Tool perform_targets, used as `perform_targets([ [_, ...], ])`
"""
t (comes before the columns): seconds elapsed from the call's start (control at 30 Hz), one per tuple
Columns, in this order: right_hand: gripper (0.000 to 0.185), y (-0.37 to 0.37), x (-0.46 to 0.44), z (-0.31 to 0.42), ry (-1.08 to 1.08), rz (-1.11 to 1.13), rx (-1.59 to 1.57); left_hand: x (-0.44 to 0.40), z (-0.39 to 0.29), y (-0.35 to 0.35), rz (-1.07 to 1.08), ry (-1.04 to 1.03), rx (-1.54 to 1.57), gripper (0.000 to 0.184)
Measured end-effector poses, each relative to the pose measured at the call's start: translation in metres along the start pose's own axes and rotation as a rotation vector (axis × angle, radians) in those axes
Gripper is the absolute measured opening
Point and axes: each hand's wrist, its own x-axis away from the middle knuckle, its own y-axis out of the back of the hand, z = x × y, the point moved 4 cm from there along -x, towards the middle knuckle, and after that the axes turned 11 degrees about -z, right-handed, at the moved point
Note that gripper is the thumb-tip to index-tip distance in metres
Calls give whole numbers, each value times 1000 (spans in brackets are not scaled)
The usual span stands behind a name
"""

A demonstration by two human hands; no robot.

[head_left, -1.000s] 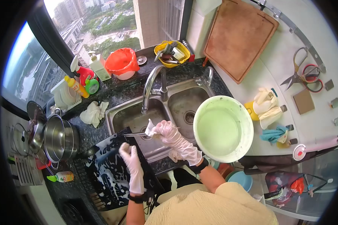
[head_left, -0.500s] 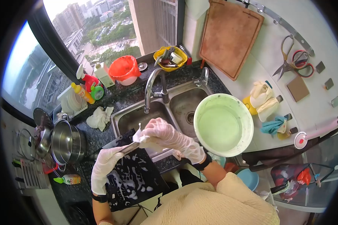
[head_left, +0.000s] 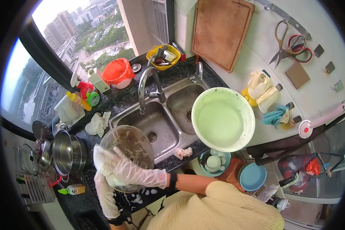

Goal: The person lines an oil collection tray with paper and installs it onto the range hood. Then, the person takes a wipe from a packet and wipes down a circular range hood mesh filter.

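A round grey pan (head_left: 136,143), heavily stained brown, is tilted up over the near left edge of the sink. My gloved left hand (head_left: 103,188) holds it by its left side; its fingers are mostly hidden behind my other hand. Across the pan's left part lies my gloved right hand (head_left: 128,168), its fingers blurred by motion. A white cloth (head_left: 100,158) appears at those fingertips, smeared too. Beneath the pan, white suds (head_left: 136,198) dot a black surface.
Beyond the pan is a double steel sink (head_left: 157,117) with a curved faucet (head_left: 143,90). A basin of pale green water (head_left: 222,119) stands on its right side. Steel pots (head_left: 67,147) and a crumpled white rag (head_left: 97,123) are at left. Blue basins (head_left: 253,176) sit lower right.
The pan has turned from edge-on to showing its broad stained face. My right hand has moved down and left across it. The view has shifted slightly.
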Motion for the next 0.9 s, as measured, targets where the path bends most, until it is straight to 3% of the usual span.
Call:
perform_targets([
  [0.03, 63, -9, -1, 5, 20, -28, -24, -1, 10, -1, -6, 41, 59, 37],
  [0.2, 59, 1, -2, -24, 55, -83, -36, 6, 18, -13, -37, 126, 246, 47],
  [0.27, 52, -1, -10, -58, -120, 246, 92, 8, 21, -13, -27, 190, 287, 47],
  [0.3, 51, -13, 1, -76, -9, -23, 120, 3, 31, -4, -47, 217, 314, 46],
  [0.33, 54, 23, -13, -79, -199, -8, 42, 7, 30, -8, -65, 204, 309, 46],
  [0.37, 57, -13, 13, -100, -225, 131, 191, 11, 31, -15, -82, 192, 304, 45],
  [0.4, 56, -33, 44, -118, -207, -54, 238, 8, 40, -10, -122, 214, 355, 45],
  [0.47, 56, -35, 58, -132, -69, 21, 442, 3, 48, -7, -172, 212, 403, 44],
  [0.57, 56, -22, 45, -131, -239, -90, 83, 6, 40, -14, -142, 202, 423, 42],
  [0.7, 35, -35, 16, -115, -411, -198, -286, 6, 33, -26, -139, 141, 365, 39],
  [0.73, 22, -49, 16, -109, -486, -129, -431, 5, 31, -28, -159, 119, 341, 37],
  [0.8, 14, -53, -3, -64, -262, -16, -202, -3, 35, -22, -185, 92, 339, 33],
  [0.9, 18, -46, -11, -8, -74, -70, -525, -14, 49, -9, -231, 21, 384, 32],
])
